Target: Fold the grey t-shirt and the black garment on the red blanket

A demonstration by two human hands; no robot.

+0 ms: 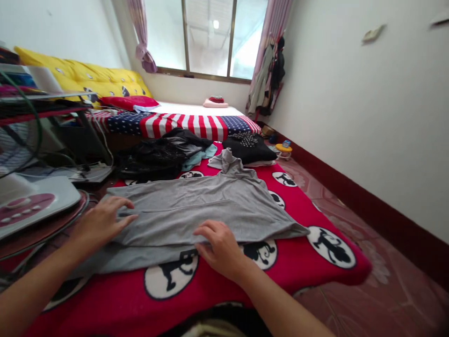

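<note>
Grey garment (175, 220) lies beneath left grip (104, 219) and right grip (221, 248), both loosely parted, empty.

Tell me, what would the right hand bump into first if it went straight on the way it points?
Probably the grey garment: the right hand points forward and leftward over it. Whether the fingertips already touch the cloth is hard to tell.

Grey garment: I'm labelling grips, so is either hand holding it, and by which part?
The left hand is open at the grey garment, holding nothing; the right hand curls by its near edge, and whether it pinches cloth cannot be told.
</note>
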